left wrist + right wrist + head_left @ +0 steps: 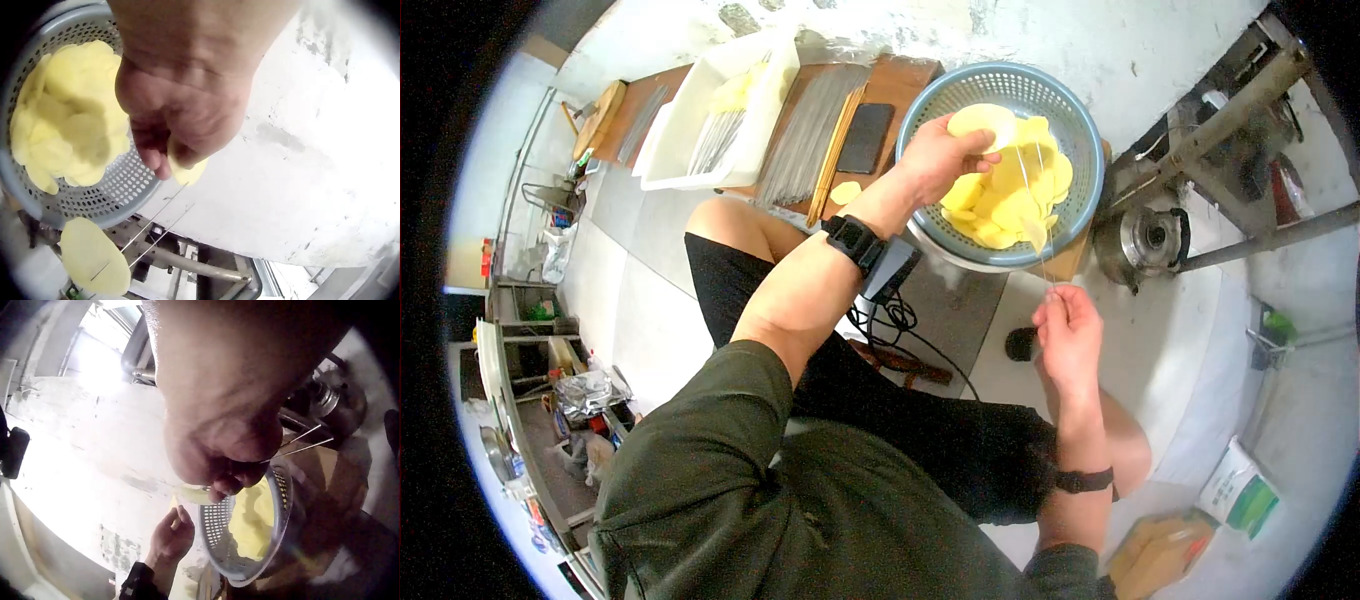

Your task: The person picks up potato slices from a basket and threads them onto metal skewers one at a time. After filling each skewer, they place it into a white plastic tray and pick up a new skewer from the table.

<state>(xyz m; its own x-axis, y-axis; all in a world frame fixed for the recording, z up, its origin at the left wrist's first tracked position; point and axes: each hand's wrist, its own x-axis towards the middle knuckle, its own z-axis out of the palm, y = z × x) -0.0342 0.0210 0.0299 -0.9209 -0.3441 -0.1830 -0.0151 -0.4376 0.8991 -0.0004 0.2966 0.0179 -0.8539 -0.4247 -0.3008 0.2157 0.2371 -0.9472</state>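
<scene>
My left hand [940, 160] pinches a round, pale yellow slice [983, 124], which looks like potato, over a blue-grey colander [1090, 180]. Many similar slices [1010, 195] fill the colander. At its near right side, my right hand [1068, 335] grips two thin metal skewers [1050, 262] between thumb and fingers. One slice [94, 256] is pierced on the skewers, apart from the left hand. In the left wrist view, the skewer tips reach right to the edge of the slice under the left thumb. The right wrist view shows two skewer ends [306, 442] sticking out behind the right fingers.
Left of the colander, a wooden board bears a phone [866, 138], bamboo sticks [837, 150], many metal skewers [810, 135] and a white bin [775, 95] with skewered slices. A loose slice [846, 192] lies nearby. A metal pot [1140, 245] and rack [1230, 180] stand right.
</scene>
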